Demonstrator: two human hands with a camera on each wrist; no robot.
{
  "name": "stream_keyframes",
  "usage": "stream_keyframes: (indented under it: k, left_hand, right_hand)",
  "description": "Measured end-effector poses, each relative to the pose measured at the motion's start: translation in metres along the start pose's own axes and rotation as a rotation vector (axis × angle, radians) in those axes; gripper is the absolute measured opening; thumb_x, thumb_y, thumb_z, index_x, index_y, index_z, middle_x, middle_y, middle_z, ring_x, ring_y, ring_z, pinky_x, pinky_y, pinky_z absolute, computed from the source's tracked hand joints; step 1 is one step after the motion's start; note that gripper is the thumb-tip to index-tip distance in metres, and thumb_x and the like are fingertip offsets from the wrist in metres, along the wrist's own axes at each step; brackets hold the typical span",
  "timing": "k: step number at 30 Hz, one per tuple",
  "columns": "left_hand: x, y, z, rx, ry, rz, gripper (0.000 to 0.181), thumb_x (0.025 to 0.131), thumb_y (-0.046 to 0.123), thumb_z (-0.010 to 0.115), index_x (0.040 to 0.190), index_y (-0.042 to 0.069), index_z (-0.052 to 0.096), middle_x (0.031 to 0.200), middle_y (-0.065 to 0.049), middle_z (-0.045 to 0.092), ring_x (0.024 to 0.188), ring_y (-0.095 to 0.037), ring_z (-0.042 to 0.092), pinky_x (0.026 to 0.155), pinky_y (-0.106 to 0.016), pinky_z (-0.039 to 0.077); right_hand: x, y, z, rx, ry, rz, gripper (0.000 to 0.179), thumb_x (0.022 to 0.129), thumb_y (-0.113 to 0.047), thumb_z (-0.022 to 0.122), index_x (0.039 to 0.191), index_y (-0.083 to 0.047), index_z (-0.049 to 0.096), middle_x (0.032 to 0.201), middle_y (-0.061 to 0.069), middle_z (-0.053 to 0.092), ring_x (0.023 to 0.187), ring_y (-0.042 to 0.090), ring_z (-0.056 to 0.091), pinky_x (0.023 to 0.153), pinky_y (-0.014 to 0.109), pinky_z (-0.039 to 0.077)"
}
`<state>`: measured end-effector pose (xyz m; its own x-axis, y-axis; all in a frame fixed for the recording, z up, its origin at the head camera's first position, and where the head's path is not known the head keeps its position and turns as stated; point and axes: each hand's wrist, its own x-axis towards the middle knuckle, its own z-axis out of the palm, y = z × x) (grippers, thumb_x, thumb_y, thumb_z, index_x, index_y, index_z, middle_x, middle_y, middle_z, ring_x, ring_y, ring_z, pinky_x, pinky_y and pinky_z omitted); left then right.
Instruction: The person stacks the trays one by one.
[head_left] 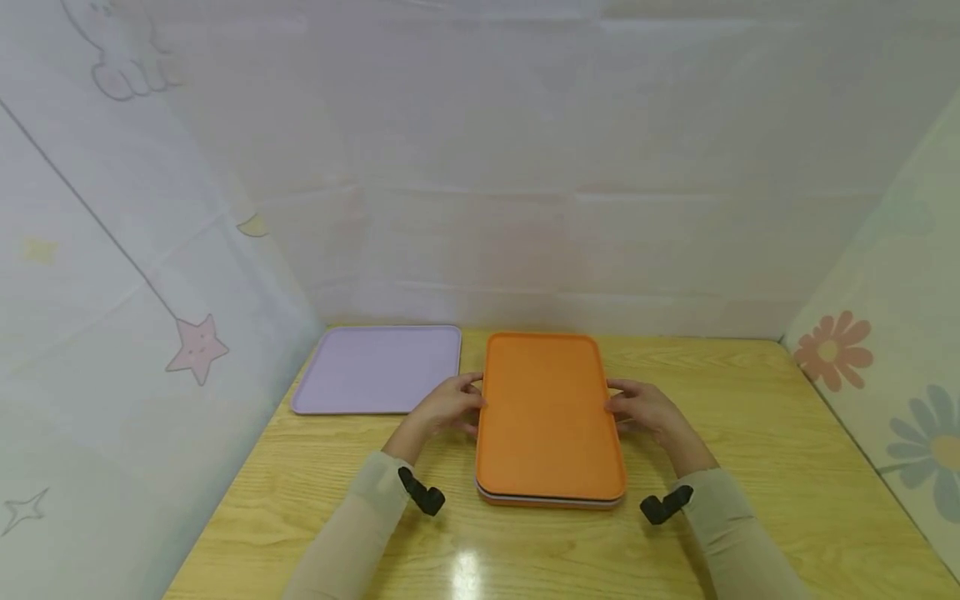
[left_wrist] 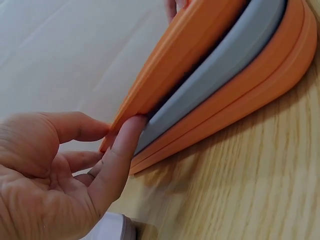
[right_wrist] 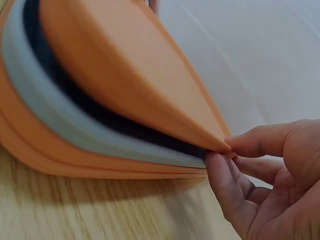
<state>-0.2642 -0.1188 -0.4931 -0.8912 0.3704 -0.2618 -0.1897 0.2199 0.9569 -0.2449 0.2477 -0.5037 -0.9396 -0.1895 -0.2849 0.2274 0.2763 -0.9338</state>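
Observation:
An orange tray [head_left: 551, 408] tops a stack of rectangular trays in the middle of the table. Beneath it, a grey-blue tray [left_wrist: 227, 57] and more orange trays [left_wrist: 250, 90] show their rims in the left wrist view. On the stack's left side, my left hand [head_left: 448, 404] pinches the top tray's rim between thumb and fingers. Opposite, my right hand [head_left: 648, 410] pinches the right rim of that tray. A dark gap separates the top tray from the grey-blue one, as the right wrist view shows. Some fingertips are hidden behind the rims.
A light purple tray [head_left: 378, 371] lies flat at the table's back left, close to my left hand. The wooden table [head_left: 750, 408] meets a pale cloth wall [head_left: 525, 208] behind, with printed cloth on both sides.

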Motion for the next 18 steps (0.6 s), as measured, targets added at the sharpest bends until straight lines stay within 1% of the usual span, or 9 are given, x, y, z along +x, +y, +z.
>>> stream_keyframes:
  k: [4,6,9,14,17,18]
  left_hand:
    - [0.002,0.001,0.0,0.039,0.021,-0.007,0.071,0.093,-0.001,0.062,0.157,0.002,0.031,0.116,-0.019,0.054,0.101,-0.027,0.06,0.069,-0.05,0.062]
    - [0.003,0.0,0.0,0.047,0.015,-0.008,0.072,0.093,-0.001,0.062,0.157,0.002,0.032,0.114,-0.017,0.054,0.099,-0.026,0.06,0.069,-0.051,0.062]
    - [0.003,0.0,0.0,0.057,0.015,-0.004,0.071,0.092,-0.001,0.062,0.156,0.0,0.032,0.114,-0.018,0.054,0.097,-0.026,0.06,0.069,-0.05,0.062]
    - [-0.004,0.006,0.0,0.066,0.025,-0.009,0.063,0.095,0.001,0.059,0.153,-0.005,0.035,0.122,-0.023,0.054,0.103,-0.031,0.061,0.07,-0.051,0.062]
    - [-0.008,0.008,-0.004,0.086,0.028,-0.012,0.06,0.096,0.004,0.057,0.151,-0.006,0.036,0.127,-0.025,0.053,0.108,-0.035,0.062,0.072,-0.052,0.062]
    - [-0.009,0.008,-0.005,0.099,0.035,-0.014,0.059,0.097,0.005,0.057,0.151,-0.006,0.037,0.127,-0.024,0.054,0.108,-0.036,0.062,0.073,-0.051,0.062]
  right_hand:
    - [0.003,0.0,0.002,-0.032,0.002,0.008,0.069,0.095,-0.008,0.069,0.154,0.003,0.036,0.112,0.016,0.067,0.083,0.017,0.07,0.077,0.036,0.061]
    - [0.002,-0.001,0.003,-0.04,0.008,0.016,0.069,0.094,-0.008,0.069,0.154,0.003,0.037,0.111,0.016,0.066,0.082,0.016,0.07,0.077,0.037,0.061]
    - [0.002,-0.002,0.004,-0.083,0.02,0.012,0.068,0.093,-0.008,0.069,0.153,0.003,0.038,0.109,0.017,0.066,0.082,0.017,0.07,0.078,0.039,0.061]
    - [0.004,0.002,0.003,-0.194,0.032,-0.015,0.068,0.093,-0.01,0.07,0.152,0.002,0.04,0.112,0.018,0.066,0.092,0.022,0.069,0.088,0.044,0.058]
    - [0.004,0.003,0.003,-0.228,0.046,-0.023,0.068,0.093,-0.012,0.07,0.152,0.002,0.04,0.117,0.02,0.065,0.1,0.023,0.067,0.093,0.045,0.055]
    - [0.004,0.003,0.004,-0.217,0.044,-0.022,0.069,0.093,-0.011,0.07,0.153,0.002,0.039,0.12,0.022,0.064,0.101,0.025,0.067,0.093,0.046,0.055]
